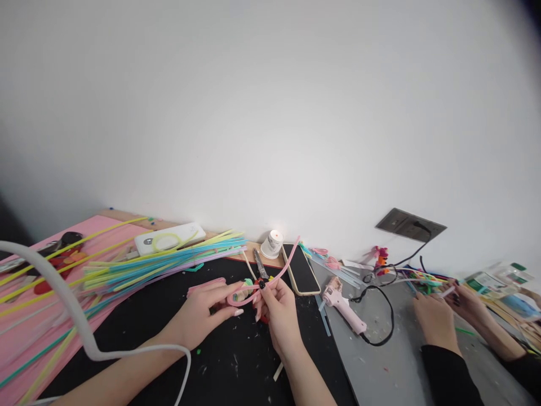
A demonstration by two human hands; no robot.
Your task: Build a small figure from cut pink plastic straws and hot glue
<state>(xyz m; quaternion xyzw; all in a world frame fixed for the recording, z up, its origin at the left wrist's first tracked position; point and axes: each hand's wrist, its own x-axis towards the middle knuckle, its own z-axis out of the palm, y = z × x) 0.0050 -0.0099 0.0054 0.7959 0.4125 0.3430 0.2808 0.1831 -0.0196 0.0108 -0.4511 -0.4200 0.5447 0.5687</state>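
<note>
A pink pipe cleaner (291, 256) is bent into a loop between my hands, with its free end sticking up to the right. My left hand (196, 316) pinches the looped side, thumb and fingers pressed together. Close to the crossing of the loop, my right hand (279, 316) grips the same strip between thumb and fingertips. A small pale green and cream piece (243, 290) shows inside the loop; whether a hand holds it I cannot tell. Scissors (260, 264) lie just behind my right hand, their red handles partly hidden. More pink pipe cleaners (207, 286) lie behind my left hand.
Coloured pipe cleaners (164, 265) are bundled at left, near a white power bank (171, 238). A white cup (273, 243), a phone (302, 270) and a corded pink glue gun (344, 304) stand or lie to the right. A white cable (84, 327) crosses my left arm. A co-worker's hands (437, 316) work at far right.
</note>
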